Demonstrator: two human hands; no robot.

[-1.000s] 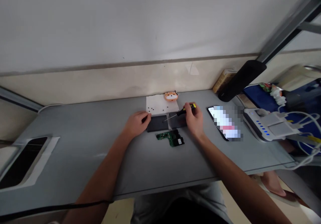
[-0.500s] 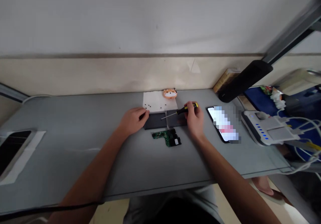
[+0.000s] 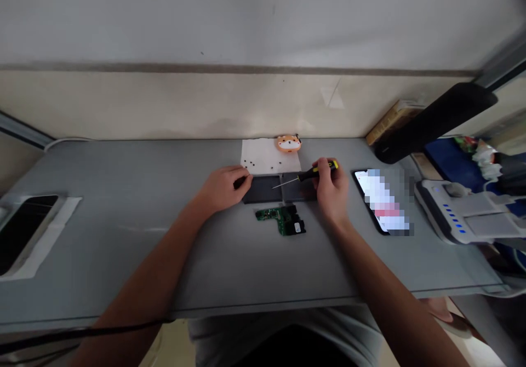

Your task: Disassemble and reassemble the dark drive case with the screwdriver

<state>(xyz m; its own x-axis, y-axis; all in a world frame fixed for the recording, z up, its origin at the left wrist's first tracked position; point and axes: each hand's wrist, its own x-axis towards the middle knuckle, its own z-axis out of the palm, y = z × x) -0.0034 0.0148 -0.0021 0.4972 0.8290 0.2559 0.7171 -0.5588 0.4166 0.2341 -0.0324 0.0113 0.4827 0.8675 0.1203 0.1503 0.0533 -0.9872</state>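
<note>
A screwdriver point(image 3: 306, 176) over a dark panel point(image 3: 263, 193)

The right grip point(image 3: 332, 193) clasps the screwdriver's handle, shaft slanting across the panel on the bench point(image 3: 123, 257). The left grip point(image 3: 224, 189) rests at the panel's outer edge, probably steadying it; whether it pinches cannot be told. Small dark pieces point(image 3: 253, 164) lie on white paper point(image 3: 263, 150), likely for easy spotting.

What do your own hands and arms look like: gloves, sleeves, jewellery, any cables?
The left hand and right hand are bare: no gloves, and no ring or watch shows. No sleeves show on the left forearm or the right forearm. A black cable crosses the left forearm in the picture; whether it touches, I can't tell.
</note>
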